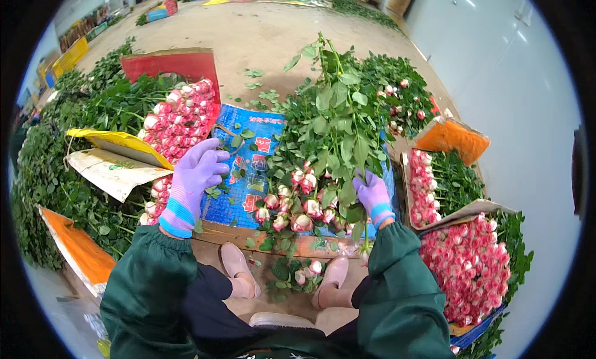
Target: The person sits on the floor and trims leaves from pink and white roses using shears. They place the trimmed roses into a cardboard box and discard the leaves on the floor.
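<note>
My right hand (374, 196), in a purple glove with a blue-striped cuff, closes round a long leafy rose stem (338, 104). The stem points up and away from me, and a pale bloom (364, 252) hangs below the hand. Over the left edge of a blue printed sheet (245, 166), my gloved left hand (200, 168) is raised, its fingers loosely bent and apart, with nothing visible in it. Between the hands lies a loose heap of pink-and-white roses (302, 222), heads toward me, leaves spreading behind them.
Packed rose bundles (180, 117) with a red board (171, 64) and yellow-edged card (118, 148) stand at left. On the right are more roses (469, 269) and an orange board (456, 140). Fallen rose heads (307, 273) lie between my shoes. A pale wall (515, 80) rises at right.
</note>
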Action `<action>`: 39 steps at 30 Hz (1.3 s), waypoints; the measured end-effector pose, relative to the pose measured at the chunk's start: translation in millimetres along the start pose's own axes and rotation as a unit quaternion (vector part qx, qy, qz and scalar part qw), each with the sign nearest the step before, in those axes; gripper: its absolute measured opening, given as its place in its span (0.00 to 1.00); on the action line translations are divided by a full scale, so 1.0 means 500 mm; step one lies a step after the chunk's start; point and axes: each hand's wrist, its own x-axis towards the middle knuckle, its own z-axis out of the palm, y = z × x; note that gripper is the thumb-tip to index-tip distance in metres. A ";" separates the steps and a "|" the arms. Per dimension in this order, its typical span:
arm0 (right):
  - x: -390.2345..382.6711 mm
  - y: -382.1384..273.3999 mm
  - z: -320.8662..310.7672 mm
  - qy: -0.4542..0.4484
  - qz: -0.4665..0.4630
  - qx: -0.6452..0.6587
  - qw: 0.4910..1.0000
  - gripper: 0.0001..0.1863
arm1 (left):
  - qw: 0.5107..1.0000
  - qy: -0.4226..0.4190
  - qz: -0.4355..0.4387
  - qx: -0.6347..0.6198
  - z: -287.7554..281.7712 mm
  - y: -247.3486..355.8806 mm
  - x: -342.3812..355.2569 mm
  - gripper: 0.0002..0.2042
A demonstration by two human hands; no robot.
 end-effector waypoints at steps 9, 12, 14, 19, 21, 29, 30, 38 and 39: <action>0.009 -0.029 0.037 -0.021 -0.004 0.267 0.963 0.23 | 1.000 0.013 -0.015 -0.019 -0.028 -0.022 0.010 0.22; 0.058 -0.079 0.017 0.064 -0.071 0.266 0.959 0.19 | 0.999 0.018 -0.019 -0.025 -0.037 -0.026 0.014 0.21; 0.100 -0.119 -0.018 0.100 -0.165 0.155 0.969 0.15 | 0.999 0.016 -0.015 -0.034 -0.051 -0.031 0.019 0.20; 0.026 -0.168 -0.019 -0.105 -0.209 -0.145 0.961 0.15 | 0.977 0.181 0.114 -0.014 -0.097 0.000 0.025 0.19; -0.028 -0.073 0.046 -0.138 -0.252 -0.306 0.908 0.14 | 0.961 0.228 0.155 -0.015 -0.115 0.015 0.017 0.21; -0.225 0.167 0.275 -0.283 -0.136 -0.392 0.865 0.14 | 0.964 0.230 0.128 -0.036 -0.176 -0.017 -0.016 0.20; -0.233 0.183 0.295 -0.275 -0.141 -0.384 0.870 0.14 | 0.966 0.224 0.126 -0.038 -0.177 -0.017 -0.016 0.20; -0.267 0.163 0.431 -0.316 -0.122 -0.412 0.846 0.12 | 0.981 0.165 0.097 0.004 -0.172 -0.013 -0.006 0.19; -0.258 0.217 0.440 -0.300 -0.103 -0.413 0.854 0.11 | 0.986 0.141 0.086 0.002 -0.165 -0.034 0.016 0.20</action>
